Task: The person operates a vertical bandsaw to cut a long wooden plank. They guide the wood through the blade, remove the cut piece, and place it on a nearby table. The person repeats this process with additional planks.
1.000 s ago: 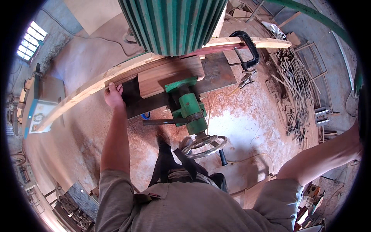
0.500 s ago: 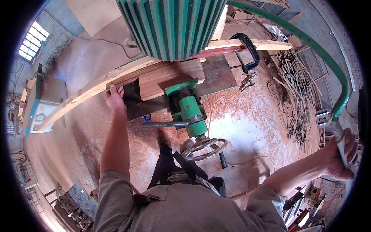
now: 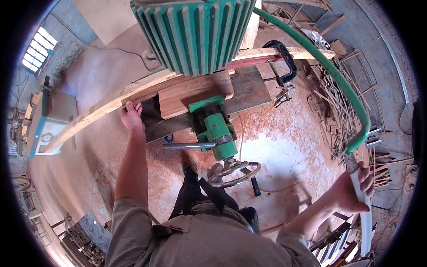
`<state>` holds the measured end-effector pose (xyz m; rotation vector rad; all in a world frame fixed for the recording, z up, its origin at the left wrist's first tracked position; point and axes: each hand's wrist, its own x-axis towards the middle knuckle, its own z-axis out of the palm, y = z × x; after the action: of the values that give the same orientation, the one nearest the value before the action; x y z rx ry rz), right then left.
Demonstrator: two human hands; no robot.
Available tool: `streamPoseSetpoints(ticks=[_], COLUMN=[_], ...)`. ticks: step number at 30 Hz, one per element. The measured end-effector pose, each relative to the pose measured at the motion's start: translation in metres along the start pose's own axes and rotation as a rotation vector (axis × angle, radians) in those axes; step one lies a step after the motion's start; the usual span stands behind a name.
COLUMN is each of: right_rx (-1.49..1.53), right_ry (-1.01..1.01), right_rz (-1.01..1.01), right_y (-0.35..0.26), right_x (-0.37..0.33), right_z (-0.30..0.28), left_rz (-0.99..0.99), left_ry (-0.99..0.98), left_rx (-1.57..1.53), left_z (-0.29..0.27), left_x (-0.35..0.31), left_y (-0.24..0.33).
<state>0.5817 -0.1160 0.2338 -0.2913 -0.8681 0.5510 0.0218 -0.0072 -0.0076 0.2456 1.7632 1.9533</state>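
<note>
My right hand is wrapped round the pale grey grip of a long curved green lever that runs to the machine. At the left, my left hand pinches the end of a reddish-brown wooden strip, which lies along a pale wooden fence. A green clamp with a metal handwheel presses a wooden block against the strip's side. Above hangs the ribbed green motor housing, hiding the tool and the strip's middle.
A black C-clamp grips the fence's right part over the dark metal table. A metal bar sticks out leftward from the green clamp. Scrap wood sticks lie piled at the right; a grey-blue cabinet stands left.
The lever has swung in toward me and leftward, with my right hand still on its grip. My left hand stays at the strip's end. The motor housing has shifted slightly left and down.
</note>
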Motion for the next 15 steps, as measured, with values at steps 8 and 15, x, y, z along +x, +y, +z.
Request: streamPoseSetpoints(ticks=[8, 15], right_rx=[-0.194, -0.161], right_ry=[-0.108, -0.083], right_rz=[0.121, 0.192], right_y=[0.001, -0.001], right_x=[-0.059, -0.066], right_z=[-0.059, -0.066], left_rz=[0.007, -0.014], left_ry=[-0.023, -0.030], left_rx=[-0.004, -0.020], left_z=[-0.002, -0.005], left_x=[0.001, 0.001], left_y=[0.000, 0.003])
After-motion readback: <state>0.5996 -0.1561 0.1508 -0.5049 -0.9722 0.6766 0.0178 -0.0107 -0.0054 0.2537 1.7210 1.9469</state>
